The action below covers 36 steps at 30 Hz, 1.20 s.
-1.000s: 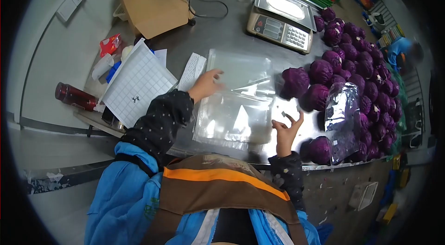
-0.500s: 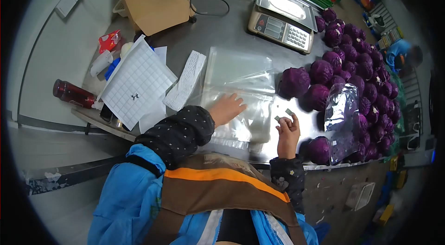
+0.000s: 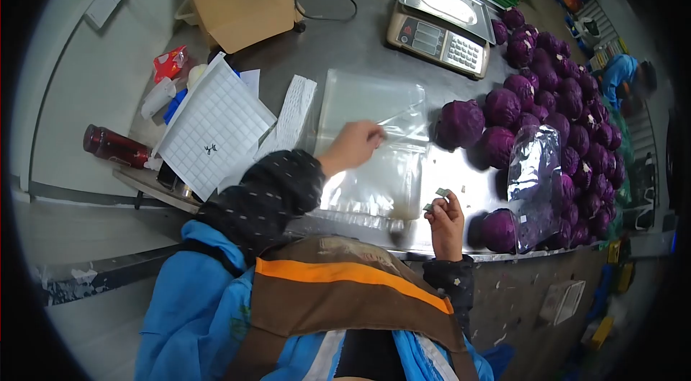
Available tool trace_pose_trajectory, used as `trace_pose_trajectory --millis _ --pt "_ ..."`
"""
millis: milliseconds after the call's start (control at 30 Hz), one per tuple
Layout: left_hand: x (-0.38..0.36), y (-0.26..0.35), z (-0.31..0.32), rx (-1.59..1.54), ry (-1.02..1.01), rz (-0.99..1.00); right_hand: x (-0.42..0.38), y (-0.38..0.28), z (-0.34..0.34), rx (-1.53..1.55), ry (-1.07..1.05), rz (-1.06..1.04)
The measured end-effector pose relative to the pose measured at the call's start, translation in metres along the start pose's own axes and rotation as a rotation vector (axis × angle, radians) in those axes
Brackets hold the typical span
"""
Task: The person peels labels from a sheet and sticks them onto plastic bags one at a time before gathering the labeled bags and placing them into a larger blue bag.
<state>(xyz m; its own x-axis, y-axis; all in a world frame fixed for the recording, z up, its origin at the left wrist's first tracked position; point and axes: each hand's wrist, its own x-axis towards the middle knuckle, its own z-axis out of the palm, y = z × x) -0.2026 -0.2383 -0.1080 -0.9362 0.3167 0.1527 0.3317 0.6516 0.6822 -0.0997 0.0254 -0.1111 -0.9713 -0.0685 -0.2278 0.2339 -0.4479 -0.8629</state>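
Note:
Clear plastic bags point(image 3: 374, 186) lie flat on the metal table. Over their middle is my left hand point(image 3: 353, 145), its fingers curled together near a bag edge and slightly blurred; whatever they may pinch is hidden. My right hand point(image 3: 446, 228) is at the table's front edge, thumb and fingers drawn in. Small green tags point(image 3: 442, 194) show at its fingertips. Just right of that hand rests a purple cabbage point(image 3: 498, 230), beside an upright-looking clear bag or wrapper point(image 3: 534, 186). Another purple cabbage point(image 3: 461, 124) sits beyond the bags.
A big pile of purple cabbages point(image 3: 568, 100) covers the right side. At the back stands a weighing scale point(image 3: 439, 28). To the left are a cardboard box point(image 3: 237, 3), a white gridded sheet point(image 3: 216, 125) and a dark red bottle point(image 3: 115, 146). Another person point(image 3: 620, 78) is at far right.
My left hand has lifted from lying spread on the bags and moved slightly away from me, its fingers now curled. My right hand has shifted a little towards me, still with the green tags.

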Motion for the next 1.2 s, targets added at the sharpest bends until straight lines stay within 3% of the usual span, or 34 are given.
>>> trace_pose_trajectory --millis 67,200,267,333,400,533,600,633,700,733,800,867,933,1000,1100,1200 --pt "0.015 0.036 -0.046 -1.077 -0.081 -0.459 -0.006 -0.01 -0.002 0.026 0.003 0.01" --pt "0.021 0.02 -0.085 -1.012 -0.086 -0.352 -0.005 -0.03 -0.003 0.048 0.055 -0.035" --pt "0.02 0.006 -0.092 -1.265 -0.03 -0.485 -0.001 -0.032 -0.009 0.112 -0.027 -0.058" --pt "0.014 -0.011 -0.086 -1.256 -0.035 -0.487 0.001 -0.027 0.001 0.163 -0.09 -0.025" --pt "0.006 -0.023 -0.075 -1.001 -0.102 -0.566 0.009 -0.012 0.001 0.226 -0.304 -0.007" --pt "-0.003 -0.042 -0.062 -0.854 -0.136 -0.592 0.037 0.029 0.018 0.282 -0.49 0.147" --pt "-0.003 -0.057 -0.055 -0.814 -0.037 -0.355 0.041 0.047 0.027 0.184 -0.472 0.283" --pt "-0.004 -0.052 -0.059 -0.815 -0.034 -0.355 0.041 0.05 0.03 0.153 -0.448 0.34" --pt "-0.009 -0.037 -0.07 -0.531 -0.119 -0.26 0.04 0.052 0.029 0.122 -0.426 0.403" --pt "-0.016 -0.037 -0.068 -0.531 -0.116 -0.264 0.038 0.049 0.022 0.133 -0.428 0.375" --pt "-0.037 -0.041 -0.059 -0.514 -0.131 -0.045 0.033 0.037 0.01 0.193 -0.409 0.317" --pt "-0.057 -0.052 -0.044 -0.406 -0.147 0.0 0.028 0.023 -0.013 0.217 -0.277 0.215" --pt "-0.075 -0.047 -0.039 0.142 -0.264 0.326 0.023 0.002 -0.022 0.211 0.077 0.107" --pt "-0.091 -0.053 -0.025 0.18 -0.299 0.326 0.026 -0.012 -0.02 0.116 0.221 -0.016" --pt "-0.096 -0.055 -0.018 0.211 -0.366 0.329 0.038 -0.018 0.007 -0.201 0.201 -0.097" --pt "-0.093 -0.058 -0.016 0.249 -0.267 0.358 0.065 -0.002 0.037 -0.514 0.094 -0.212"
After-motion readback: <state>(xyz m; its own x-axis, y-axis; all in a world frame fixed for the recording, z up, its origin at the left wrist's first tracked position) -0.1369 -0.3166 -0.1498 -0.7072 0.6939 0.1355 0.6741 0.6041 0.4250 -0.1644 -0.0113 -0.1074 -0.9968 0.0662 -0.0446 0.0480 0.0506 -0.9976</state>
